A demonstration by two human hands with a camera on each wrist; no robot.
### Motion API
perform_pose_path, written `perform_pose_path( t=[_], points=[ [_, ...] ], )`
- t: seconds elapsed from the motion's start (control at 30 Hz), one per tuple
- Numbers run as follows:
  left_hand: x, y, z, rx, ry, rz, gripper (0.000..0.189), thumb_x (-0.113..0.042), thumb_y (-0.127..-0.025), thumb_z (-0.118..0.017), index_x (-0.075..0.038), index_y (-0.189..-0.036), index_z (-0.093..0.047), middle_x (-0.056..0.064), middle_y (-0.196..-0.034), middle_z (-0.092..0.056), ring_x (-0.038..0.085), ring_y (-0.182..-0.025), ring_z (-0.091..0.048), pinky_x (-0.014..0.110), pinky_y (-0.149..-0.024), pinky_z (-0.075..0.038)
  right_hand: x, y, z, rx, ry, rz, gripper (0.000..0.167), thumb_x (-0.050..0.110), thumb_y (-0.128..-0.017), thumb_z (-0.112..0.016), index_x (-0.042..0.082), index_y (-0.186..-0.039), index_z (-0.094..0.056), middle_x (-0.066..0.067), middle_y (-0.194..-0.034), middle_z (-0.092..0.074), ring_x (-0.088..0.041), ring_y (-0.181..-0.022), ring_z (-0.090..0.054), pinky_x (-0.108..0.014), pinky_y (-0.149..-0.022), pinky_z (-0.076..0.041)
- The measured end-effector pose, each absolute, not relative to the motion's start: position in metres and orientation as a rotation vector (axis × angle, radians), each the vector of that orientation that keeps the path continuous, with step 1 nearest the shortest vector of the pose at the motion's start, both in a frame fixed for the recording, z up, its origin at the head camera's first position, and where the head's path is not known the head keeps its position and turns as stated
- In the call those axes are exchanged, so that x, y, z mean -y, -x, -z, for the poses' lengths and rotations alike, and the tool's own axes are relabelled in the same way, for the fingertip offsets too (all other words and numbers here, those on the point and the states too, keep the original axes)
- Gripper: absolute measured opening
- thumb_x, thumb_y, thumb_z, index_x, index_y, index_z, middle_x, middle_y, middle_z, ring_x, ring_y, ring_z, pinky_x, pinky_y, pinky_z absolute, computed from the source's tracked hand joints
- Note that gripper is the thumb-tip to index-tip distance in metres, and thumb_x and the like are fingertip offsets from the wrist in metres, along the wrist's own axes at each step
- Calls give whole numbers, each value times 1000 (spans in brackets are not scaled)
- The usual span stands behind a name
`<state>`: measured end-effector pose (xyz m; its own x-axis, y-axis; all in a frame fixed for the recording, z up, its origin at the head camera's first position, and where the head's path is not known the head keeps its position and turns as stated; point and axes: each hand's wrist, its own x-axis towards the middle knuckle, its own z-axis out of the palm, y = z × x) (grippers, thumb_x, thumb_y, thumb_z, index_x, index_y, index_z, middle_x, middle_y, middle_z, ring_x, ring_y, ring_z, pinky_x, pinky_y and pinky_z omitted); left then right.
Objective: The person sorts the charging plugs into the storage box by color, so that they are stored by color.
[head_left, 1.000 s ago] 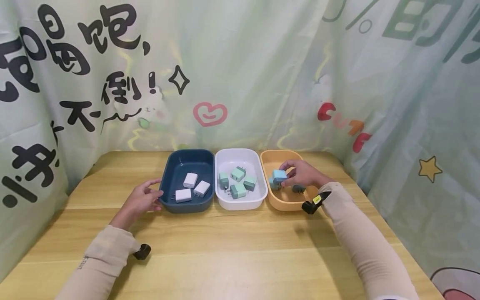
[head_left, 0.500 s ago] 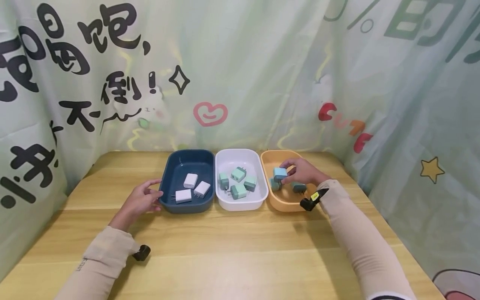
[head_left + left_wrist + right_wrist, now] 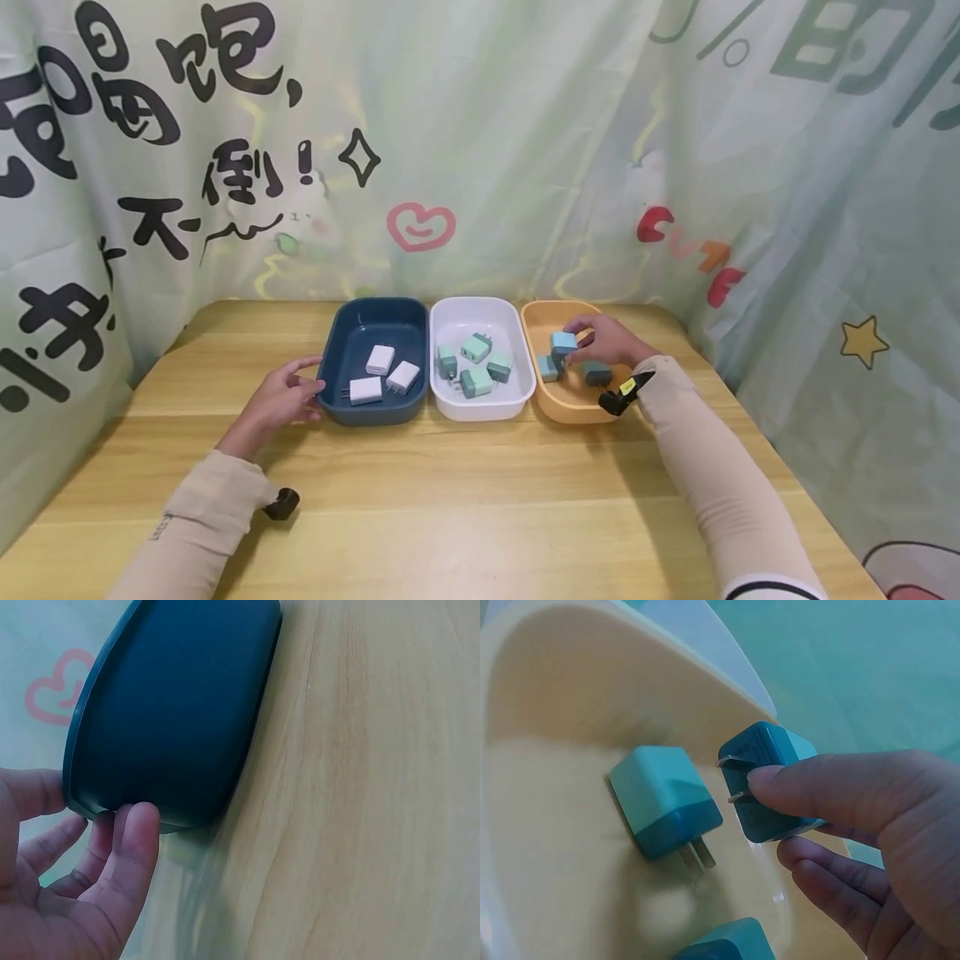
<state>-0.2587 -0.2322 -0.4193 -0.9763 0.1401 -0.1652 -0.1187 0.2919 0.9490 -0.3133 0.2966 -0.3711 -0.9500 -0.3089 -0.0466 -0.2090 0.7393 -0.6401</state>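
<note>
At the left, my left hand rests its fingertips against the outer wall and rim of a navy bin; its fingers are relaxed. Several white charger plugs, one here, lie in that bin. Over the orange bin, my right hand pinches a two-tone blue charger plug between thumb and fingers, metal prongs exposed. Below it in the orange bin lie another light-and-dark blue plug and a darker-looking plug, which shows only partly in the right wrist view.
Between the navy and orange bins stands a white bin holding several mint-green charger plugs. All three bins line up near the back of a wooden table. A printed curtain hangs behind and on both sides.
My right hand has shifted slightly right with the blue charger plug, showing more of the plug lying beneath it. My left hand stays at the navy bin.
</note>
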Motion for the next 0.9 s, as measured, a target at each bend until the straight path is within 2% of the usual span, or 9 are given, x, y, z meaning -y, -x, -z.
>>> perform_pose_path(
  t=[0.4,0.9],
  points=[
    [233,261,420,-2340,-18,-1766,56,-12,-100,-54,-5,-150,-30,21,-106,-51,22,-75,-62,35,-68,-58,-303,321,376,-2802,357,985,48,12,-79,-81,0,-120,-58,-20,-120,-54,-38,-106,-60,-45,-86,-54],
    [231,261,419,-2357,-13,-1744,55,-11,-100,-52,-5,-150,-30,23,-111,-51,23,-77,-62,35,-69,-58,-311,326,378,-2799,362,988,50,10,-79,-80,-2,-122,-58,-22,-121,-54,-39,-106,-60,-43,-84,-55]
  ],
)
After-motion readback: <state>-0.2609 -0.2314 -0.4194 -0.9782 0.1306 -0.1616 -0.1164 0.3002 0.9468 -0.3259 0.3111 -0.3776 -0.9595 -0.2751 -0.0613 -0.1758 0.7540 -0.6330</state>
